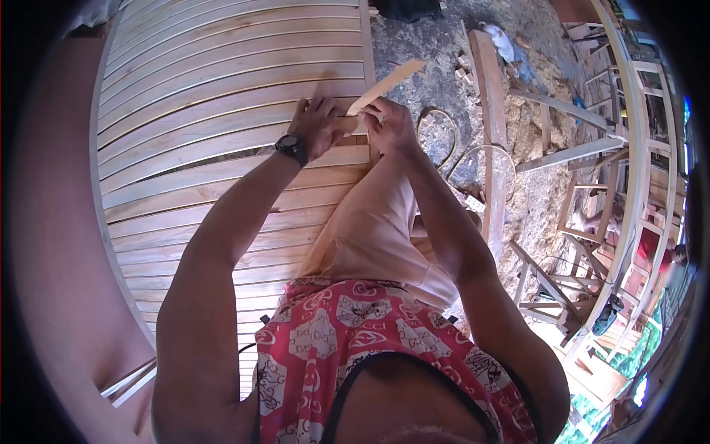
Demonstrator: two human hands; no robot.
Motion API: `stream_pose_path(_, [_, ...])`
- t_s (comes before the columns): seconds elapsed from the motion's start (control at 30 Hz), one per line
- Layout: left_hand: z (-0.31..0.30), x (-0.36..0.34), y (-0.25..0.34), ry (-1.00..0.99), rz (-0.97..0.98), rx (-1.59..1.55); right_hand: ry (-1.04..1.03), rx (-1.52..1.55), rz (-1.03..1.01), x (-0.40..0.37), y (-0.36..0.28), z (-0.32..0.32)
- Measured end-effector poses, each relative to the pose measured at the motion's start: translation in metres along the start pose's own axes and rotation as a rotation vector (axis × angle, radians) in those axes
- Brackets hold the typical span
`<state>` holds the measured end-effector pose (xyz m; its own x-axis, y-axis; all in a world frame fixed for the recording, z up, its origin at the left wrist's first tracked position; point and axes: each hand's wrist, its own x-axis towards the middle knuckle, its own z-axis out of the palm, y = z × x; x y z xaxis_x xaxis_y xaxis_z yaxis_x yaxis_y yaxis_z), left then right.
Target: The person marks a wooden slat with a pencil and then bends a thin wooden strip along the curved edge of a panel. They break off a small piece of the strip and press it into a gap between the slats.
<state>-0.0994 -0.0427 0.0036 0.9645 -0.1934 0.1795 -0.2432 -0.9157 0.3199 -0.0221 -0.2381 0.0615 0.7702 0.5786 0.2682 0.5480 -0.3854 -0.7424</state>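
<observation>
A thin, pale wooden strip [388, 83] slants up and to the right from between my hands. My right hand [392, 127] pinches near its lower end, thumb and fingers pressed together. On the slatted wooden panel [214, 92], my left hand [316, 127], with a dark watch at the wrist, bends its fingers over a slat. Its thumb side grips a short piece of wood [346, 126] lying by the panel's edge frame. Fingers partly hide where this piece meets the strip. A gap between slats opens just left of the watch.
A thick timber beam [488, 126] runs along the right, with a looped hose [444, 140] beside it on the littered ground. Sawdust [536, 177] lies beyond. Wooden frames [592, 148] and a power tool [608, 314] stand farther right, near a person in red [651, 246].
</observation>
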Motion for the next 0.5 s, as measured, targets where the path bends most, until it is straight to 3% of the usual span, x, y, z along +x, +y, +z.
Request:
stream_pose_path(0.23, [0.011,-0.012,0.016,0.055,-0.159,-0.068,0.072,0.113,0.147,-0.004,0.007,-0.014])
stream_pose_path(0.33, [0.014,-0.014,0.019,0.073,-0.168,-0.04,0.063,0.138,0.106,0.0,0.007,-0.025])
stream_pose_path(0.5, [0.016,-0.014,0.028,0.17,-0.212,-0.011,-0.064,0.106,0.17,0.001,0.007,-0.02])
